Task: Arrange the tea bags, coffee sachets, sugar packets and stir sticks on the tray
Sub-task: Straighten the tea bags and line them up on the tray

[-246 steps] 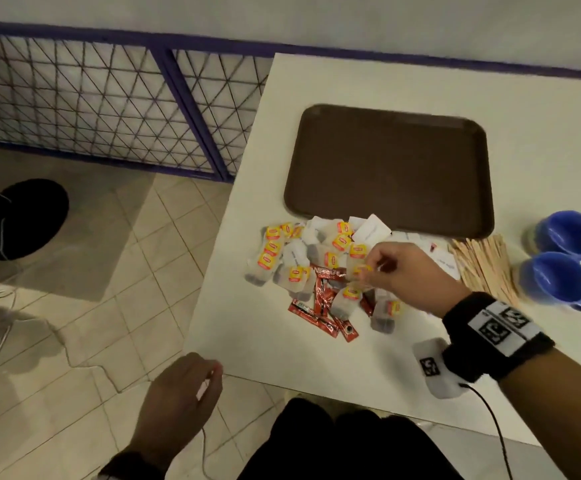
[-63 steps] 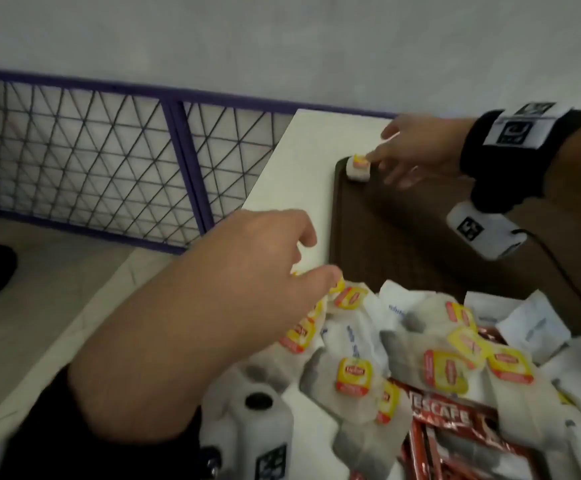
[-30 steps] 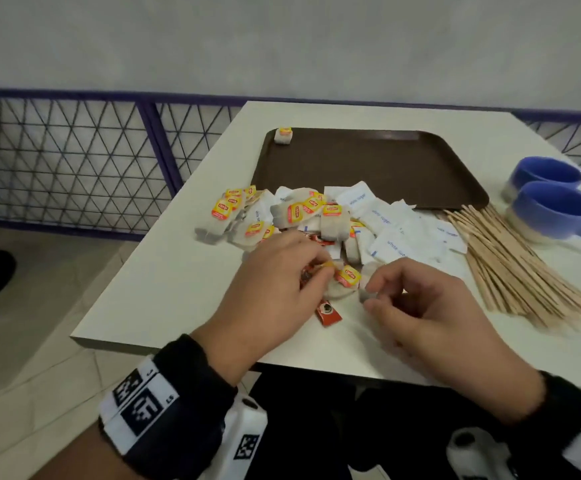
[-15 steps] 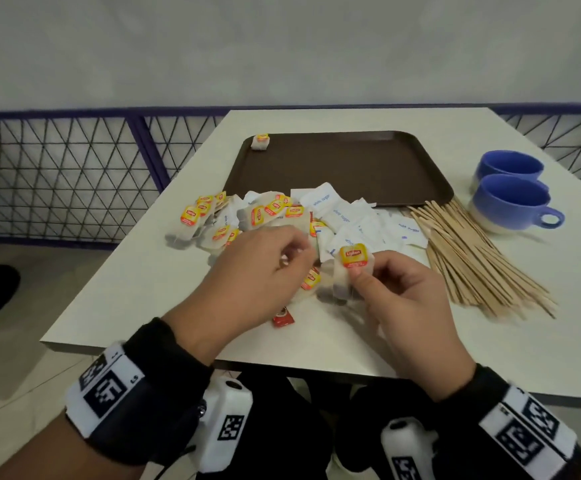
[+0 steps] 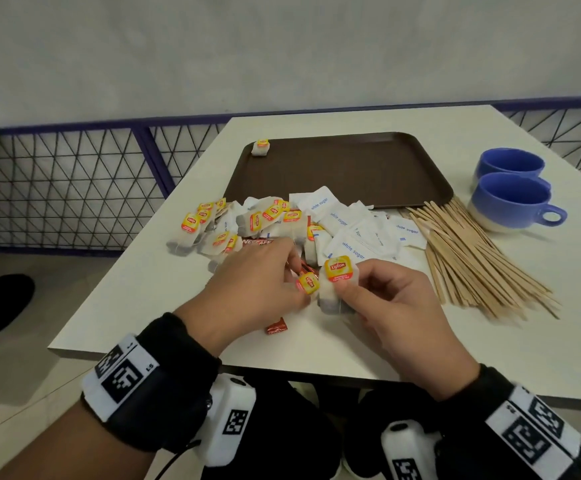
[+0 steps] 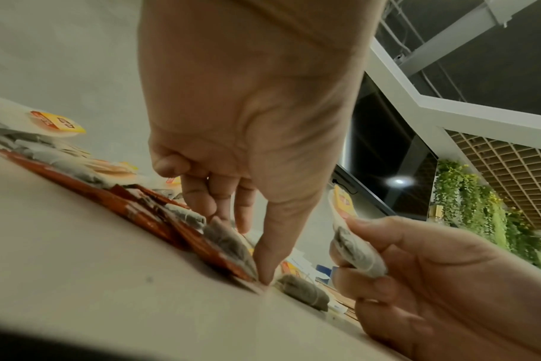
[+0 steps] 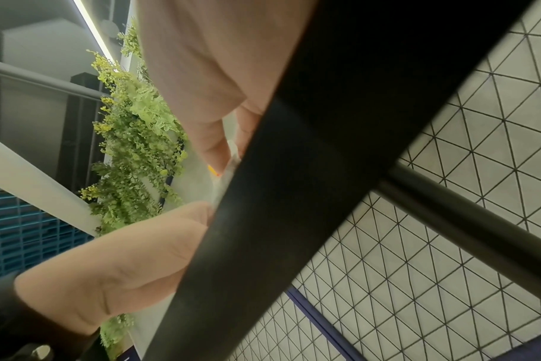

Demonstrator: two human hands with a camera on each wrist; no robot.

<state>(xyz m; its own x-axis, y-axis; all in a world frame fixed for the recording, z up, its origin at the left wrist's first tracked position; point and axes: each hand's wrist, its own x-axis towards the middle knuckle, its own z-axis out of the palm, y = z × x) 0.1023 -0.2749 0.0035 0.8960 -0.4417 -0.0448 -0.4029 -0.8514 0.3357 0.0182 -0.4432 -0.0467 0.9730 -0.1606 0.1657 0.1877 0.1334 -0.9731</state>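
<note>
We hold one tea bag (image 5: 337, 282) in our right hand (image 5: 396, 306), thumb and fingers pinched on its paper body so the yellow tag faces up and the bag hangs clear of the table (image 5: 143, 289); lifted like that, it likely will not drag its neighbours along. Our left hand (image 5: 251, 292) is down in the heap, thumb tip pressed to the table beside a second tea bag (image 5: 307, 283) and the other fingers curled onto the bags behind it. Whether those fingers have a real grip on it we cannot tell.

Under and beside that hand lie the red coffee sachets (image 5: 275, 327), half buried by the tea bags (image 5: 212, 226). Farther out are the white sugar packets (image 5: 365, 233), then the stir sticks (image 5: 472, 258) fanned to the right, beside two blue cups (image 5: 514, 199).

Beyond the heap sits the brown tray (image 5: 344, 168), with a single tea bag (image 5: 260, 148) in its far left corner, probably the start of a row. Nearly everything is left to arrange.
</note>
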